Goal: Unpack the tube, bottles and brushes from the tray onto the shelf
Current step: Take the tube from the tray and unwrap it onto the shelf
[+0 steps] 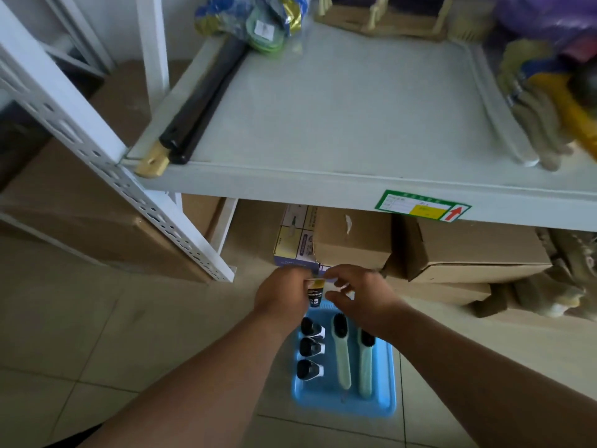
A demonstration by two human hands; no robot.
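Both hands (284,294) seemingly hold tube (314,294) above tray (386,404).

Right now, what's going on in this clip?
A person is unpacking a blue tray that sits on the floor in front of a shelf. The left hand has a grip on the tube, lifted above the tray, with the right hand at its top end. Three dark bottles and two green-handled brushes still lie in the tray.

light: soft, even daylight | shadows: faint | edges: wide-angle bending | blur: top shelf clutter smeared
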